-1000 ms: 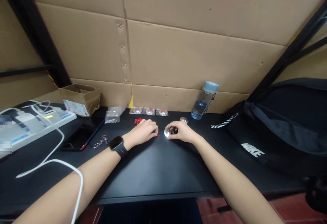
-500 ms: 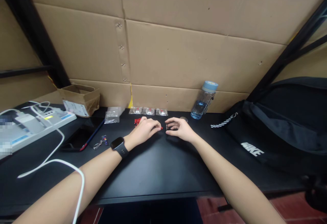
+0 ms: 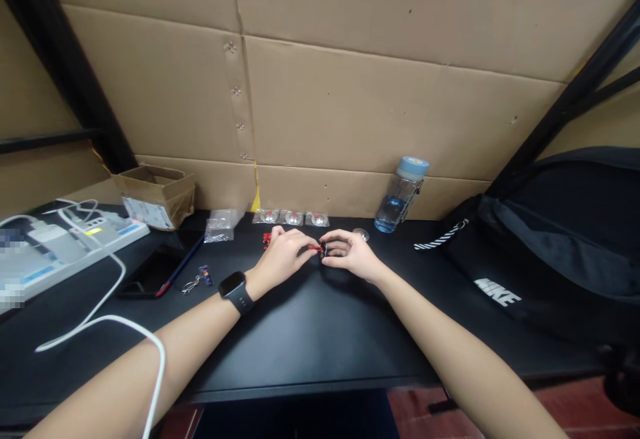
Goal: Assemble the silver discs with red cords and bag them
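Observation:
My left hand (image 3: 287, 252), with a dark watch on its wrist, pinches a small red piece (image 3: 316, 247) at the fingertips. Facing it, my right hand (image 3: 353, 254) grips a small round disc (image 3: 324, 249) by its edge between thumb and fingers. The red piece reaches the disc, and whether they touch is too small to tell. Several red pieces (image 3: 267, 239) lie just behind my left hand, partly hidden by it. Another round clear piece (image 3: 361, 233) rests behind my right hand.
Wrapped round items (image 3: 292, 217) and clear bags (image 3: 220, 225) line the back. Left are a carton (image 3: 160, 192), tablet (image 3: 165, 262), keychain (image 3: 205, 275), power strip (image 3: 75, 255) and white cable (image 3: 120, 319). A bottle (image 3: 400, 195) and black backpack (image 3: 550, 245) stand right.
The red piece in my left hand and the disc in my right hand have come together. The clear round piece behind my right hand shows more fully.

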Demonstrator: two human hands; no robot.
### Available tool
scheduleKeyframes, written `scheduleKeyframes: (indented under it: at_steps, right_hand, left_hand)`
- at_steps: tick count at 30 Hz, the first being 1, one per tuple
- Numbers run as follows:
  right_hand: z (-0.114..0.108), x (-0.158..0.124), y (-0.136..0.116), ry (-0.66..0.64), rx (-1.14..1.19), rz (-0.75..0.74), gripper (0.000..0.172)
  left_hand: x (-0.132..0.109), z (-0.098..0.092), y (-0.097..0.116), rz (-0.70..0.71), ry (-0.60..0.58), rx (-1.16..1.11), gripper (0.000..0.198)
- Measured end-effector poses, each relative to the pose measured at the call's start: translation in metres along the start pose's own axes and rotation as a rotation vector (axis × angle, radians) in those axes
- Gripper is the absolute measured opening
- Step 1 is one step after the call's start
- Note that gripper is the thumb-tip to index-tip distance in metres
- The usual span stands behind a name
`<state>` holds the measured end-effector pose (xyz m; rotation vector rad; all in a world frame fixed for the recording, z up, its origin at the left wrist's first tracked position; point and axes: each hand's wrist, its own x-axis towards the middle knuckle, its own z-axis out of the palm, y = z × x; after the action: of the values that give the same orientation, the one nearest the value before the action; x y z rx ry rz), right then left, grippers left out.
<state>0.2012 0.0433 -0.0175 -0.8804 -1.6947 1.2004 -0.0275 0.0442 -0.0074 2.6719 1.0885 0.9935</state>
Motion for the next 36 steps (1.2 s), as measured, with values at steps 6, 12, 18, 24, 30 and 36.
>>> scheduleKeyframes:
  at_steps: [6,12,18,24,30,36]
  right_hand:
    - [0.004,-0.001,-0.002,0.003,0.029,-0.019,0.053]
    - [0.009,-0.002,-0.007,0.029,-0.026,-0.11,0.051]
    - [0.016,-0.006,-0.017,0.078,-0.127,-0.236,0.05]
    - [0.022,-0.008,-0.02,0.135,-0.162,-0.261,0.049]
    - [0.023,-0.009,-0.021,0.161,-0.161,-0.26,0.049]
    - [0.024,-0.01,-0.023,0.157,-0.131,-0.267,0.049]
  left_hand:
    - [0.0,0.003,0.005,-0.026,0.059,0.003,0.017]
    - [-0.001,0.003,0.009,0.016,0.068,0.021,0.018]
    - [-0.002,0.008,0.013,-0.059,0.139,0.012,0.016]
    - [-0.003,0.012,0.015,-0.102,0.19,0.024,0.015]
    - [-0.003,0.011,0.016,-0.093,0.184,0.004,0.015]
    - [-0.004,0.011,0.016,-0.088,0.178,0.015,0.013]
